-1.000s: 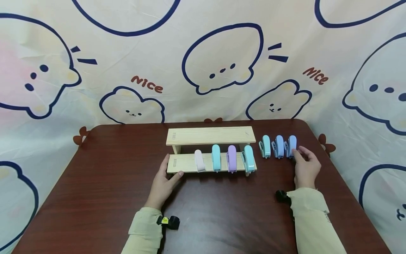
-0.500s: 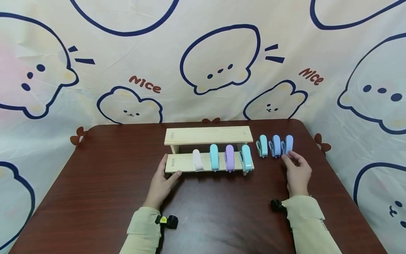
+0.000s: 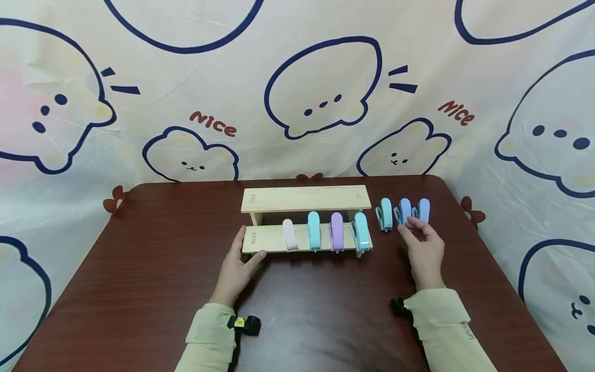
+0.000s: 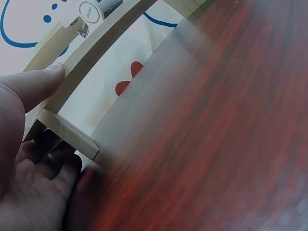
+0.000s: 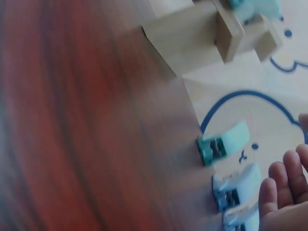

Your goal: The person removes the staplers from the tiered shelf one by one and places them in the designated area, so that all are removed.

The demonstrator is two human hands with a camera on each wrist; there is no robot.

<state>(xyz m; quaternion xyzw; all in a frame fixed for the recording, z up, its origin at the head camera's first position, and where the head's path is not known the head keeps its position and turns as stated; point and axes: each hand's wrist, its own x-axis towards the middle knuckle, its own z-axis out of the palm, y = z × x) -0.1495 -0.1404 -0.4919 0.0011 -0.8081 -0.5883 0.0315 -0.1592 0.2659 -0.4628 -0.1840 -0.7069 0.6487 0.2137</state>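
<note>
My left hand (image 3: 234,271) grips the left end of a pale two-step wooden shelf (image 3: 269,238); the left wrist view shows its thumb (image 4: 45,84) against the board's edge. On the lower step stand a white stapler (image 3: 290,235), a turquoise stapler (image 3: 314,231), a purple stapler (image 3: 337,232) and a larger turquoise stapler (image 3: 360,231), all small. My right hand (image 3: 425,253) is at the front of the middle blue stapler (image 3: 405,208), its fingertips overlapping the lower part; contact cannot be told. In the right wrist view the fingers (image 5: 284,180) look loosely extended.
A green-teal stapler (image 3: 384,214) and another blue stapler (image 3: 423,209) flank the middle one on the dark brown table (image 3: 325,310). The upper step (image 3: 307,198) rises behind the lower one. A patterned cloth (image 3: 321,77) hangs beyond the table's back edge.
My right hand has moved left from the rightmost blue stapler to the middle one. The left hand keeps its place on the shelf. The view has shifted slightly.
</note>
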